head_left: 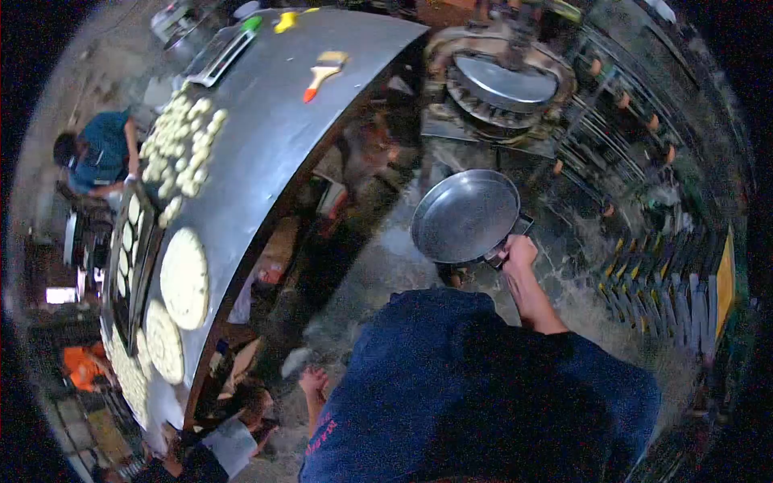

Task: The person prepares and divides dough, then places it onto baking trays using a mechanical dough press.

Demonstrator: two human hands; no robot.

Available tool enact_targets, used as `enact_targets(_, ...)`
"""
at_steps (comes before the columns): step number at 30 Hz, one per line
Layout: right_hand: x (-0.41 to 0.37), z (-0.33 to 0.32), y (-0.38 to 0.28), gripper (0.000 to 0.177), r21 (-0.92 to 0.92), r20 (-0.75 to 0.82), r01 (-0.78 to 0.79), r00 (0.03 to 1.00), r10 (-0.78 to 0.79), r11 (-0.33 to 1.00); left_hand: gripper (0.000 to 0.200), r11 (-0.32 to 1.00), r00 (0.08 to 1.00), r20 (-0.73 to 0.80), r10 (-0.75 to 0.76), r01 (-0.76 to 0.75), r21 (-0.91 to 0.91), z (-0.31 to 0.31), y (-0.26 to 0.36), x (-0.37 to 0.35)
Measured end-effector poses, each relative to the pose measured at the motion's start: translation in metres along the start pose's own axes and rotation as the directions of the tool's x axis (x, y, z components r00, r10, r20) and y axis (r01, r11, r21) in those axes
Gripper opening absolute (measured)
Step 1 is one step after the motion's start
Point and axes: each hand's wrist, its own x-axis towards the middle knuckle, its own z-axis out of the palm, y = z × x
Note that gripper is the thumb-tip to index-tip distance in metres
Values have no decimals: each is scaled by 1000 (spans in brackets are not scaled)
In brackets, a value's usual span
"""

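Observation:
My right hand (518,253) is closed round the handle at the near right side of a round metal pan (467,216). The pan is held out in front of me over the floor, its bare grey inside facing up. My left hand (314,380) hangs low at my left side, near the metal table's underside. Its fingers are small and blurred, and I cannot tell whether they hold the greyish thing (299,362) right beside them.
Left of me runs a long metal table (274,121) with dough balls (181,141), flat dough rounds (183,278), a brush (324,74) and a dark tray (129,266). Ahead stands a round burner (503,88); racks (628,129) line the right. Co-workers are along the table's far side and near end.

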Motion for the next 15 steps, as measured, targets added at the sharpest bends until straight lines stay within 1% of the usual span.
enact_targets(1,13,-18,-18,14,-7,-34,-13,999,13,1000,28,992,996,93,-5,-7,128,20,2,1)
enact_targets(2,22,-36,-31,15,33,-25,-5,1000,6,999,28,958,982,186,-6,-47,281,39,4,-1)
enact_targets(3,29,-40,-41,17,104,2,31,1000,-31,994,28,905,957,289,24,-144,401,61,15,8)
enact_targets(4,39,-57,-44,19,140,110,27,993,-43,990,28,833,920,385,74,-269,484,82,26,14)
enact_targets(5,51,-60,-51,19,162,109,25,993,-43,986,28,746,877,464,124,-390,539,113,51,16)
enact_targets(7,68,-67,-65,19,346,69,-69,996,48,936,28,523,754,585,298,-642,560,161,100,24)
enact_targets(8,72,-68,-69,19,330,77,-75,996,52,941,28,422,681,615,398,-731,536,189,142,20)
enact_targets(9,78,-65,-73,17,340,133,-77,991,34,937,28,427,637,603,480,-770,474,217,184,4)
enact_targets(10,81,-58,-78,16,341,200,-85,980,17,936,25,911,775,551,310,-409,63,238,176,51)
enact_targets(11,88,-47,-83,16,303,221,-142,972,75,942,25,731,725,469,504,-648,215,257,240,-13)
enact_targets(12,94,-36,-88,18,263,241,-197,961,133,944,29,756,745,446,497,-624,200,272,250,2)
enact_targets(13,131,-41,-74,10,249,250,-276,944,213,929,34,786,755,442,484,-598,161,278,273,-15)
enact_targets(14,189,-50,-41,1,257,267,-177,958,106,950,36,767,746,412,523,-623,156,285,288,-33)
enact_targets(15,229,-42,-19,12,271,294,-86,956,2,959,38,739,740,386,551,-648,185,286,302,-51)
